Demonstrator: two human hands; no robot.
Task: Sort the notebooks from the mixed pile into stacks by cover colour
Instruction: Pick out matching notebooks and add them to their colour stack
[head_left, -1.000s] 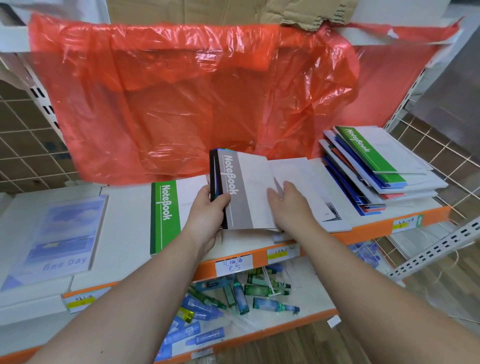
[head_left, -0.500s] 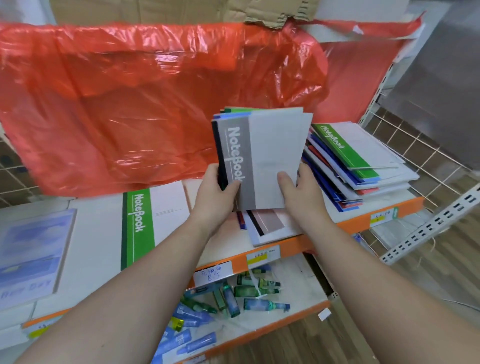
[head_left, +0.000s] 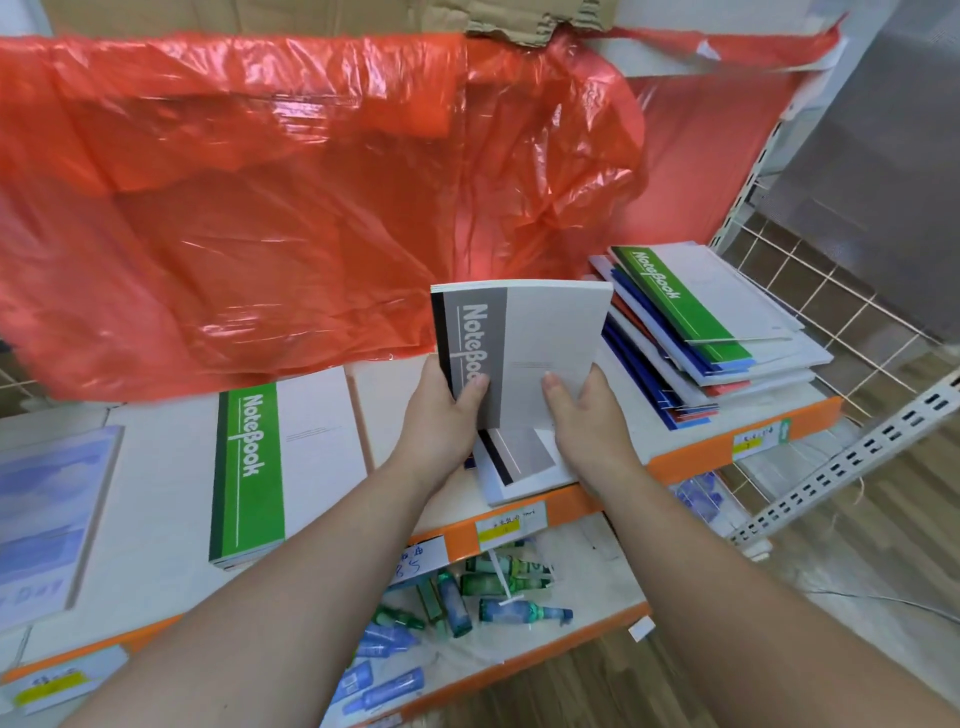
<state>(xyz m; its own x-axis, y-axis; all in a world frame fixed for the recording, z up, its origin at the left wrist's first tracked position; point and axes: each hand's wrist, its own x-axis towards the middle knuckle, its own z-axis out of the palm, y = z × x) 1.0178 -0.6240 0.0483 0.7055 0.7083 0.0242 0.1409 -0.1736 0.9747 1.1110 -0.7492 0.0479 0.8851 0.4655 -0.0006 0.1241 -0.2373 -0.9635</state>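
I hold a bundle of notebooks (head_left: 535, 338) upright above the shelf, its front cover grey with a black spine. My left hand (head_left: 441, 410) grips its spine side, thumb on the cover. My right hand (head_left: 587, 415) grips the other lower corner. Under my hands a grey notebook (head_left: 524, 462) lies flat at the shelf's front edge. A green notebook (head_left: 270, 467) lies flat to the left. The mixed pile (head_left: 711, 332) sits at the right, topped by a green cover, with blue and red ones beneath.
Red plastic sheeting (head_left: 291, 197) hangs behind the shelf (head_left: 691, 452). A pale blue pad (head_left: 47, 509) lies at far left. On the lower shelf lie several small bottles (head_left: 467, 597). A wire grid panel (head_left: 841, 306) closes the right side.
The bundle was lifted off the shelf and stood upright in both hands, then brought lower and squared up. A grey notebook now shows flat beneath it.
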